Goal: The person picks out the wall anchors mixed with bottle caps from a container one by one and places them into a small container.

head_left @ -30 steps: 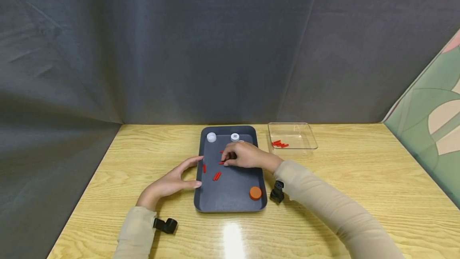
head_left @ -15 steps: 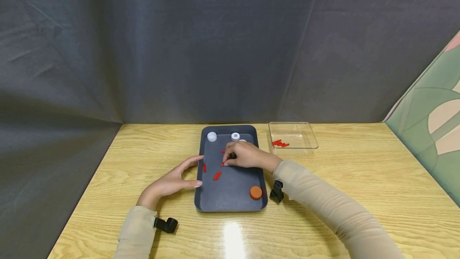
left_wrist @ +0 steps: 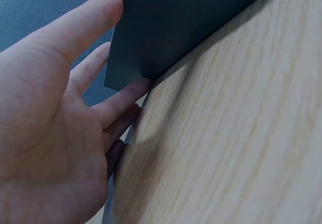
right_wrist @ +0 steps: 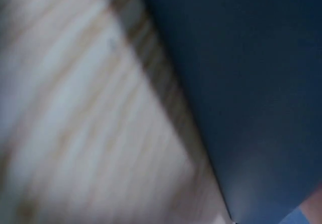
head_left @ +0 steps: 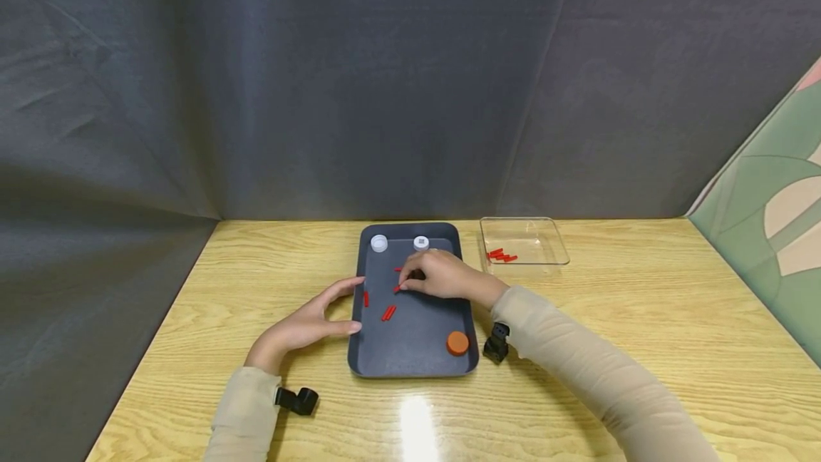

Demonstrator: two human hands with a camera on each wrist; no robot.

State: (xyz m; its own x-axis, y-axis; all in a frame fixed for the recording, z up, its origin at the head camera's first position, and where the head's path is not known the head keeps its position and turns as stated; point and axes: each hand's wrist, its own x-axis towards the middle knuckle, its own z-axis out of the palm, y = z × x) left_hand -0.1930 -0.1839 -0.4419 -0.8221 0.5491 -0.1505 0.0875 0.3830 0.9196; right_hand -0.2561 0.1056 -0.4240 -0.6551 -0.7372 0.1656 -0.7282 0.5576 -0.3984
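Observation:
Over the middle of a dark grey tray, my right hand pinches a small red stick between thumb and fingertips. Another red stick lies just beyond those fingers, partly covered. Two red sticks lie side by side nearer me, and one more red piece is by the tray's left wall. My left hand rests its thumb and fingertips on that left side, fingers spread and fairly straight. In the left wrist view, the left hand touches the tray's outer wall.
An orange round cap sits in the tray's near right corner. Toward the back are a white ring-like cap and a white cap with a dark mark. Right of the tray stands a clear box with several red sticks.
The red stick in my right fingertips has tilted from lying nearly level to slanting, and those fingers have shifted slightly. My left hand stays at the tray's side.

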